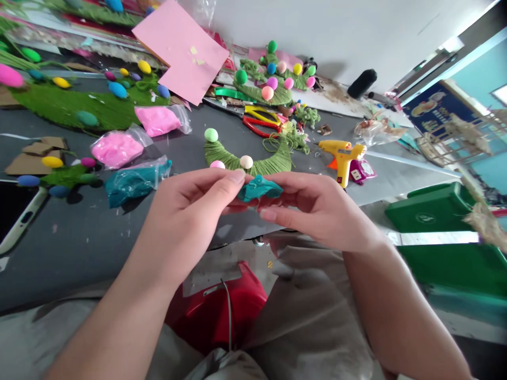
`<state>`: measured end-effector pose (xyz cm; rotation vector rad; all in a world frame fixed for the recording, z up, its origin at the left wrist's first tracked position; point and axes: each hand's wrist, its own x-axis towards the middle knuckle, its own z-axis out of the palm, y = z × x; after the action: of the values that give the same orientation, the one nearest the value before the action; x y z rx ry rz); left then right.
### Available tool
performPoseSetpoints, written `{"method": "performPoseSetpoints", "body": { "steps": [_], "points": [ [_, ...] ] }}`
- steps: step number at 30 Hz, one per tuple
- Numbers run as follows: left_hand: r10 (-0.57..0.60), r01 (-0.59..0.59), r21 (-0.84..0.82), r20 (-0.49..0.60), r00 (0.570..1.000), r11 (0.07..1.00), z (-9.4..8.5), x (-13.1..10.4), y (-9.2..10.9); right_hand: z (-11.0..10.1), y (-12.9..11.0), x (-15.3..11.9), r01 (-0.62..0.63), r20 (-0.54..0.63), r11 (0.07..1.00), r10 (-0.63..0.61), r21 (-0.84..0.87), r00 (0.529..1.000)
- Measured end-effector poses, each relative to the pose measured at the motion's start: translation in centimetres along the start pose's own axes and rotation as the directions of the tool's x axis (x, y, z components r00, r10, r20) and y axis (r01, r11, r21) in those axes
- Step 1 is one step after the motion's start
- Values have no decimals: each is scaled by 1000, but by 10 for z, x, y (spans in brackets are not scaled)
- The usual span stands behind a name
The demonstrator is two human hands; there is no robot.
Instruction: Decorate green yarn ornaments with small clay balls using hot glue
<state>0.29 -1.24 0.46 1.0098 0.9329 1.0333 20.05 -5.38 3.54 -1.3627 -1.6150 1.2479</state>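
Note:
A crumpled piece of teal modelling clay [260,189] is held between both hands above the table's front edge. My left hand [198,203] pinches its left side, thumb on top. From the other side my right hand [312,206] grips it, with the thumb below and the fingers behind. Just beyond the hands lies a green yarn-wrapped crescent [269,164] with a pale green ball [211,135], a cream ball [246,162] and a pink ball [217,164] on it. A bag of teal clay [137,182] lies left of my left hand.
Two pink clay bags [119,149] lie at left, near a large green crescent [71,105]. Behind are red-handled pliers [261,126], a pink sheet [182,50] and another decorated crescent [273,94]. A yellow glue gun [344,158] stands at right; green bins [431,208] are beyond the table.

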Motion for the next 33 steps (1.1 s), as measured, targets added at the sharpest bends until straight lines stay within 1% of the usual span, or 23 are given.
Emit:
{"method": "performPoseSetpoints", "body": {
  "steps": [2,4,7,9,13,15,18,21,27,30,33],
  "points": [
    [16,-16,16,-17,1000,1000,1,-1,1,1,-1,0,3,-19,1000,-3,-4,1000],
    [44,-41,64,-43,998,997,-2,-1,0,3,0,1,8,-88,999,-11,-42,996],
    [53,-53,91,9,999,994,-7,-2,-6,5,4,2,11,-226,994,-35,-108,974],
    [43,-48,88,55,998,995,-10,-2,-9,6,8,3,0,-271,990,-38,-138,962],
    [25,-28,88,37,999,996,-11,-1,-10,8,10,4,-27,-333,982,-38,-188,942],
    [19,-21,92,26,999,995,-11,-1,-8,9,8,4,-32,-340,978,-41,-207,940],
    [24,-28,88,51,998,996,-11,-1,-5,12,4,5,-15,-314,970,-64,-242,947],
    [28,-33,82,69,997,996,-11,-1,-5,15,3,5,17,-310,966,-99,-257,946],
    [68,-70,43,52,996,997,-10,-2,-8,17,3,5,60,-325,965,-145,-257,935],
    [89,-90,37,24,996,995,-11,-2,-8,14,4,4,81,-282,964,-154,-254,947],
    [108,-108,9,23,994,994,-13,-2,-8,11,7,3,74,-242,955,-148,-288,959]
  ]
}}
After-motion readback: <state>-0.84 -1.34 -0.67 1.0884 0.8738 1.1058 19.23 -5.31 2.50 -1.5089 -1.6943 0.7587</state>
